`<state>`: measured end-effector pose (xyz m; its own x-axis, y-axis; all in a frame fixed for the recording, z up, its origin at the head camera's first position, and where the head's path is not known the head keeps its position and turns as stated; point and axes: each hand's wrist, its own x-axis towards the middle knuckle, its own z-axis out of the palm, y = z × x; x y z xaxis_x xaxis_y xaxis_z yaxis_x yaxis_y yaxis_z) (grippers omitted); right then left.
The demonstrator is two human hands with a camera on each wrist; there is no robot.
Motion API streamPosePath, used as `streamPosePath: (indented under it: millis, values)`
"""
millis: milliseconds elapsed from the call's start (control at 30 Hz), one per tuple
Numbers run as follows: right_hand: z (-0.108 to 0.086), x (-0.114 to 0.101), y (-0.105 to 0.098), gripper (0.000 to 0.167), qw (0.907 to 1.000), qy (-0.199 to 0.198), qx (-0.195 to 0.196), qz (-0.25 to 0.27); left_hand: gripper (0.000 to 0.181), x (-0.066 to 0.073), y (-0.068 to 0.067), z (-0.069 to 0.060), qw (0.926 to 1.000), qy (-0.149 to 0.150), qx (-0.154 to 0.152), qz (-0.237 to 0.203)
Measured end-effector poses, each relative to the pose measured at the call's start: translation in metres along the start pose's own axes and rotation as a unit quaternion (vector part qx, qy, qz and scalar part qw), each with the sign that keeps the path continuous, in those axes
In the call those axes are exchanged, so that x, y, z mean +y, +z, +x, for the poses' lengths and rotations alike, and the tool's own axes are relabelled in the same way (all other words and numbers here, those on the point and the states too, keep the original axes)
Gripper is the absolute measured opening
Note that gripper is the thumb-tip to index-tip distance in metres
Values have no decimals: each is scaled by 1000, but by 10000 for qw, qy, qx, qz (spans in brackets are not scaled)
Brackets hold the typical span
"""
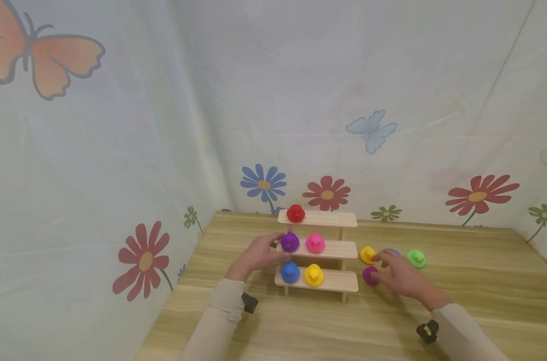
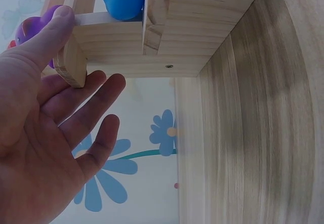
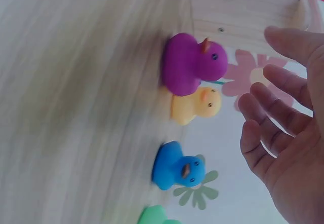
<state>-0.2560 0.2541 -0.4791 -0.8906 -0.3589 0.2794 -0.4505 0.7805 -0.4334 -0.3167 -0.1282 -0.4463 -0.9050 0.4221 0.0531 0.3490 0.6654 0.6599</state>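
My left hand (image 1: 259,253) is at the left end of a three-tier wooden shelf (image 1: 338,282). Its thumb and forefinger lie about a purple duck (image 1: 290,243) on the middle tier; whether they grip the duck or the board end is unclear. The other fingers (image 2: 96,107) extend behind the board. Beside this duck stands a pink duck (image 1: 315,244). My right hand (image 1: 406,276), fingers loosely bent and empty, hovers by a magenta-purple duck (image 3: 185,64) on the table. Nearby are a yellow duck (image 3: 195,105), a blue duck (image 3: 174,167) and a green duck (image 1: 416,258).
A red duck (image 1: 296,213) sits on the top tier. The bottom tier bears a blue duck (image 1: 290,272) and a yellow duck (image 1: 314,275). The wooden table (image 1: 273,331) meets a pale curtain (image 1: 291,90) printed with flowers and butterflies at the back and left.
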Motion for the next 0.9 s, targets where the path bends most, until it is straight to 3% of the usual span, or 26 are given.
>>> streamPosePath:
  millis: [333,767,900]
  values:
    - [7,-27,-8,25,9973,-550,399,-263,65,1,-1,-2,10000,-17,-6,-12]
    - [27,-64,-10,27,9970,-626,444,-1,65,0,-1,-2,9999,-85,-24,-121]
    - [34,-74,-9,31,9951,-812,563,41,65,0,-1,-2,9998,-43,-35,-202]
